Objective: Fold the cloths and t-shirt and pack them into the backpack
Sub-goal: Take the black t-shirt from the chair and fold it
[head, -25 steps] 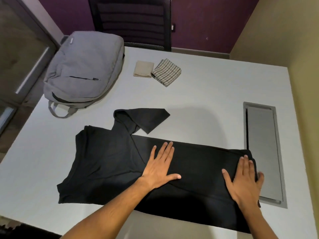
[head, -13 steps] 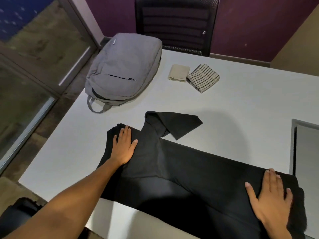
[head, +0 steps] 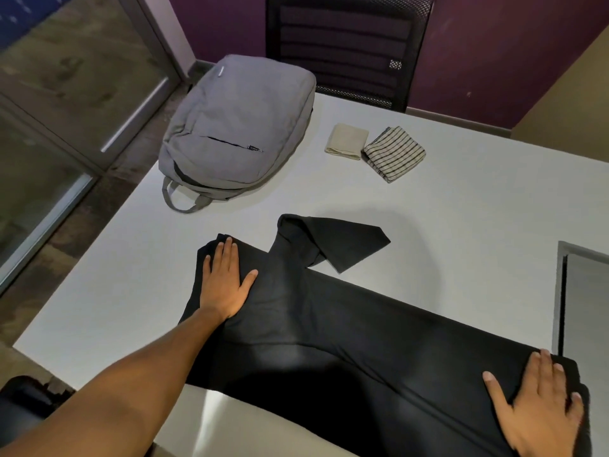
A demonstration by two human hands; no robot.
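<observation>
Folding looks about halfway done: the beige cloth (head: 346, 142) and the striped cloth (head: 393, 154) lie folded, touching each other, near the far edge of the table (head: 461, 225), beside the grey backpack (head: 237, 127), whose zips appear closed. Only the black t-shirt (head: 329, 324) is unfinished, stretched across the near edge with one sleeve sticking out. Left hand (head: 225, 280) and right hand (head: 537, 404) both press flat on it, fingers straight, grasping nothing. Packing has not begun.

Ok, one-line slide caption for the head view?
Both hands, left hand and right hand, press flat on black t-shirt; folded cloths beside backpack.
</observation>
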